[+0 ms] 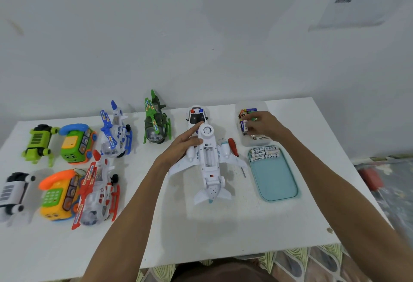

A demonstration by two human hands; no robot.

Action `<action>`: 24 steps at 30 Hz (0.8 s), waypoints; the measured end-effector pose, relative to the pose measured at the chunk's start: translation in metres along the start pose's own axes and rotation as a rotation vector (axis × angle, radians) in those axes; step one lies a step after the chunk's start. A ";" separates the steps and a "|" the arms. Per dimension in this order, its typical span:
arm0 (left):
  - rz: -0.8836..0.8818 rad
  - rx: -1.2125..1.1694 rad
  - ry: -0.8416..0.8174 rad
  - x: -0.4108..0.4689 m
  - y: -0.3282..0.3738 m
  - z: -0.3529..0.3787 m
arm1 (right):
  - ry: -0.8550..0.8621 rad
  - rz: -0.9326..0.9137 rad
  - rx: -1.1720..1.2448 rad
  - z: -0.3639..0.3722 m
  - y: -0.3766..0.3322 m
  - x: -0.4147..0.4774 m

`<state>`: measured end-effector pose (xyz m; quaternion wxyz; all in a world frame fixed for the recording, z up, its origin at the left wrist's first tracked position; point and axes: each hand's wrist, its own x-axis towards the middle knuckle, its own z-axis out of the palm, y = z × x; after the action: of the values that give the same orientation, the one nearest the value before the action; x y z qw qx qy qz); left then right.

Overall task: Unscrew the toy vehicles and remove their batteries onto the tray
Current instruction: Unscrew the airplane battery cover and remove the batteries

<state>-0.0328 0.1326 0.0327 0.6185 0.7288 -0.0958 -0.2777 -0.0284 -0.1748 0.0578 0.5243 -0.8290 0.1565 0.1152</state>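
Several batteries [264,154] on tray [276,183], left hand [181,145] holding plane [209,163]

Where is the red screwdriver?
Head view: the red screwdriver lies right of centre, between the white plane and the teal tray, partly hidden by its wing.

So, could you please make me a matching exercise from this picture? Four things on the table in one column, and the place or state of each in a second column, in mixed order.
Things:
1. white airplane
2. screwdriver
3. tray
4. clear box

Places or states:
A. batteries lie at its far end
B. the left hand holds it, belly up
C. the right hand reaches into it
D. lies left of the tray, partly under a wing

Pairs: 1-B, 2-D, 3-A, 4-C
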 end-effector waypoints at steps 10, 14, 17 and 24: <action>0.023 0.008 0.015 0.003 0.004 0.002 | -0.017 -0.351 0.148 0.067 -0.037 -0.091; 0.038 0.013 0.003 0.001 0.005 0.004 | 0.122 -0.549 -0.218 0.102 -0.019 -0.099; 0.043 -0.013 0.018 -0.002 0.005 0.005 | 0.253 -0.675 -0.379 0.115 -0.004 -0.093; 0.020 -0.033 0.051 0.002 -0.007 0.002 | 0.422 -0.846 -0.783 0.124 0.012 -0.097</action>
<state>-0.0334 0.1312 0.0253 0.6354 0.7245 -0.0827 -0.2541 -0.1253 -0.0540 0.0301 0.1389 -0.9553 -0.1396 -0.2207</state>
